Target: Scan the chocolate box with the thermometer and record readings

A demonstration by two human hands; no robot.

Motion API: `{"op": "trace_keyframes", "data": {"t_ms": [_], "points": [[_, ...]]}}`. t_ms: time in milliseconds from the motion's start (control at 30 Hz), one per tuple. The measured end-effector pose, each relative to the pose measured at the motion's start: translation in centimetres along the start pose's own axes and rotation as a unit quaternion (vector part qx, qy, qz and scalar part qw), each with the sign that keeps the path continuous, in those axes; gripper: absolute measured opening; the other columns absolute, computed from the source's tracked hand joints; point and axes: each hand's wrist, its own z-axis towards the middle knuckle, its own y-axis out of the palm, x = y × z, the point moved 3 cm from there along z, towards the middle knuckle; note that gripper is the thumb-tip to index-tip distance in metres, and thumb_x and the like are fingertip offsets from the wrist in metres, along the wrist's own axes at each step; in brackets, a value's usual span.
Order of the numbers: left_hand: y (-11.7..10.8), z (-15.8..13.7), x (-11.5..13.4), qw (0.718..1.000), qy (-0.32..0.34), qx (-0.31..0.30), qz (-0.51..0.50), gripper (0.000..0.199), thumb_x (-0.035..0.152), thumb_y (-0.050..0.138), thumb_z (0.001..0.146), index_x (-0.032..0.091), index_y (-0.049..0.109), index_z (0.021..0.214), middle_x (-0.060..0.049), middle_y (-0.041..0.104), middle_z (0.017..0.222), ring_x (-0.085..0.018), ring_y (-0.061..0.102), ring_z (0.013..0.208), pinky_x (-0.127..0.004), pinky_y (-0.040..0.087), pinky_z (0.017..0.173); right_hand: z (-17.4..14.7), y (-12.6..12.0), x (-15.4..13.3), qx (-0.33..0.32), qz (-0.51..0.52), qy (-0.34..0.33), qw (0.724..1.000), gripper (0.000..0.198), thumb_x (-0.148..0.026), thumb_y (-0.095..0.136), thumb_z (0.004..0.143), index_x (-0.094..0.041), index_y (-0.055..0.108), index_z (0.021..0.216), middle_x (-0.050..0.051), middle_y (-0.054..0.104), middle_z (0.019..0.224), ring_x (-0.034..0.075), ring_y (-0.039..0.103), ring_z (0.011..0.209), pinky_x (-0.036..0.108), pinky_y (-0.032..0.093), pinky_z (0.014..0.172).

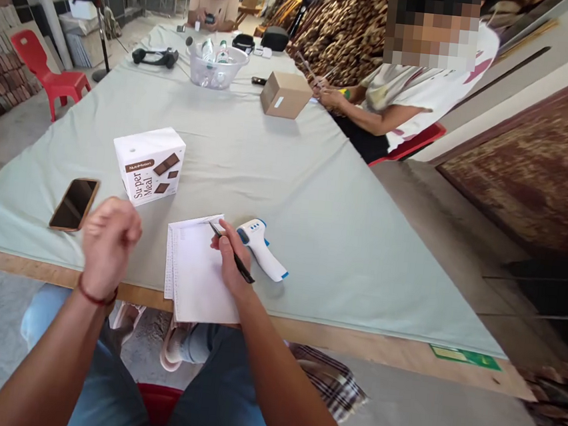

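My right hand (230,255) is closed round a dark pen (237,259), its tip near the top edge of a white sheet of paper (203,279). Under that sheet, another printed sheet (171,256) sticks out on the left. A white and blue infrared thermometer (265,251) lies just right of the hand. My left hand (111,233), curled into a fist with a dark red band at the wrist, is raised near the table's front edge; nothing shows in it. Beside it lies a smartphone (74,204) with a dark screen. A white Su-per Meal box (152,167) stands beyond the fist.
Farther along the cloth-covered table (314,209) are a cardboard box (286,95), a clear basin of bottles (216,67), a black headset-like device (155,57) and dark cases (274,39). One person (389,109) sits at the right, another (214,2) at the far end. A red chair (51,70) stands left.
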Motion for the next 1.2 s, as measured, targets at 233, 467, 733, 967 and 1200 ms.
{"op": "trace_keyframes", "data": {"t_ms": [233,467,733,967,1200], "points": [[0.5,0.1,-9.0,0.865,0.060,-0.174,0.467,0.036,0.026,0.064,0.078,0.018,0.059,0.112,-0.011,0.062,0.120,-0.026,0.055,0.116,-0.045,0.041,0.104,0.5,1.5,-0.9,-0.011,0.069,0.084,0.994,0.018,-0.035,0.061,0.065,-0.021,0.063,0.076,0.000,0.063,0.068,0.015,0.056,0.062,0.028,0.045,0.059],[0.6,-0.5,-10.1,0.776,0.096,-0.194,0.593,0.045,0.043,0.063,0.083,0.020,0.058,0.122,-0.014,0.050,0.139,-0.034,0.036,0.136,-0.055,0.023,0.115,1.7,3.6,-0.5,-0.027,0.107,0.119,0.987,0.015,-0.030,0.053,0.061,-0.022,0.059,0.071,-0.006,0.053,0.053,0.012,0.046,0.050,0.025,0.038,0.049],[1.0,-0.7,-10.4,0.755,0.077,-0.204,0.618,0.054,0.052,0.067,0.078,0.019,0.059,0.119,-0.017,0.048,0.140,-0.039,0.029,0.140,-0.061,0.016,0.116,0.6,3.9,-0.1,-0.012,0.042,0.081,0.996,0.017,-0.034,0.054,0.064,-0.022,0.064,0.072,-0.001,0.067,0.069,0.016,0.059,0.064,0.030,0.049,0.064],[1.1,-0.7,-10.3,0.744,0.068,-0.235,0.622,0.056,0.048,0.068,0.078,0.017,0.058,0.124,-0.017,0.047,0.142,-0.040,0.026,0.142,-0.062,0.017,0.115,0.0,4.0,-0.2,0.016,0.016,0.066,0.998,0.017,-0.035,0.052,0.069,-0.022,0.061,0.076,0.001,0.067,0.071,0.018,0.060,0.068,0.031,0.050,0.066],[1.0,-0.9,-10.5,0.753,0.066,-0.232,0.613,0.054,0.045,0.068,0.078,0.019,0.057,0.124,-0.015,0.047,0.143,-0.040,0.025,0.143,-0.062,0.017,0.116,0.2,4.1,0.2,0.000,0.003,0.067,0.998,0.013,-0.035,0.055,0.067,-0.023,0.059,0.069,-0.002,0.062,0.063,0.016,0.055,0.060,0.029,0.046,0.058]]}}
